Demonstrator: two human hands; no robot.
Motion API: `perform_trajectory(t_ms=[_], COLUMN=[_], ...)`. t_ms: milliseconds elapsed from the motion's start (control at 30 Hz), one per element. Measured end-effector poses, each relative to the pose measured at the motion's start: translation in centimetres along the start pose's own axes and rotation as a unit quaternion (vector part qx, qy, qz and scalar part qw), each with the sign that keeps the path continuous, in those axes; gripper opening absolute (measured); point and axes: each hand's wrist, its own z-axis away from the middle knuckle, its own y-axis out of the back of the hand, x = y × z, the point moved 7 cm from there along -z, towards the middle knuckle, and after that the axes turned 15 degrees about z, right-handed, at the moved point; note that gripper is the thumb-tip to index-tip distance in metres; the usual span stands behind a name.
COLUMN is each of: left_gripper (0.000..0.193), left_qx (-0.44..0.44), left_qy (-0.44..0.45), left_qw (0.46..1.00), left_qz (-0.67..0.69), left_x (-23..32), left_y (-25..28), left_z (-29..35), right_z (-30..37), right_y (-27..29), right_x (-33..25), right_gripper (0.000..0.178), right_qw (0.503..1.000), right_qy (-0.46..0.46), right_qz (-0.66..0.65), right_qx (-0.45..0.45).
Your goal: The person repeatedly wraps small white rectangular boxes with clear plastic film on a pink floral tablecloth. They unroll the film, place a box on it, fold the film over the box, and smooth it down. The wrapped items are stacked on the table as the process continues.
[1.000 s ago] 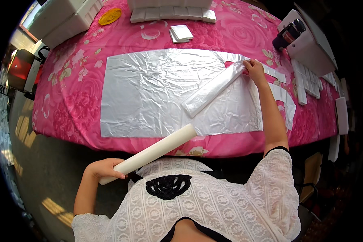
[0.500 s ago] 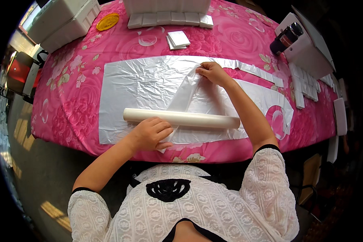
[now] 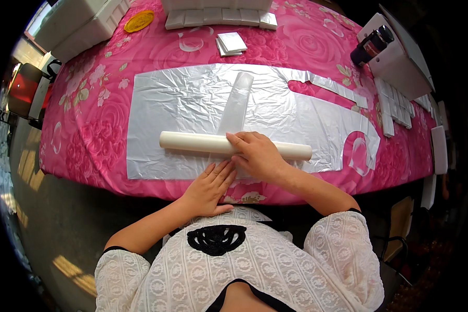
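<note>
A thin silvery plastic apron (image 3: 166, 104) lies spread flat on the table. Across it rests a long smooth white rod (image 3: 192, 141), lying nearly left to right. My right hand (image 3: 257, 155) grips the rod near its middle, its fingers over the top and the thumb on the near side. My left hand (image 3: 210, 184) lies flat at the apron's near edge, fingers stretched out, just below the rod and close to the right thumb. Beyond the rod a narrow folded plastic strip (image 3: 236, 101) lies on the apron, its near end hidden under the rod.
A pink floral cloth (image 3: 88, 125) covers the table. Folded silvery packets (image 3: 231, 43) lie beyond the apron, with a row of packets (image 3: 221, 16) behind. White boxes (image 3: 88, 31) stand far left. A dark bottle (image 3: 372, 46) and more packets (image 3: 393, 106) are at the right.
My right hand has let go of the strip at the apron's far side and come back to the rod. My left hand has moved off the rod to the apron's near edge.
</note>
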Motion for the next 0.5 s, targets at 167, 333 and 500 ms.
perform_trajectory(t_ms=[167,333,500], left_gripper=[0.085,0.085,0.082], left_qx=[0.004,-0.018,-0.05], left_qy=[0.013,-0.057,-0.061], left_qw=[1.0,0.994,0.997], left_qz=[0.005,0.095,0.025], left_x=[0.4,-0.1,-1.5], left_y=[-0.3,1.7,1.8], left_z=[0.2,0.0,-0.7], right_z=[2.0,4.2,4.1], right_y=[1.4,4.1,4.3], right_x=[4.7,17.0,11.9], right_gripper=[0.05,0.047,0.045], right_qw=[0.993,0.936,0.982], right_qy=[-0.056,-0.281,-0.168], right_qz=[0.076,0.192,0.03], right_qx=[0.077,0.086,0.083])
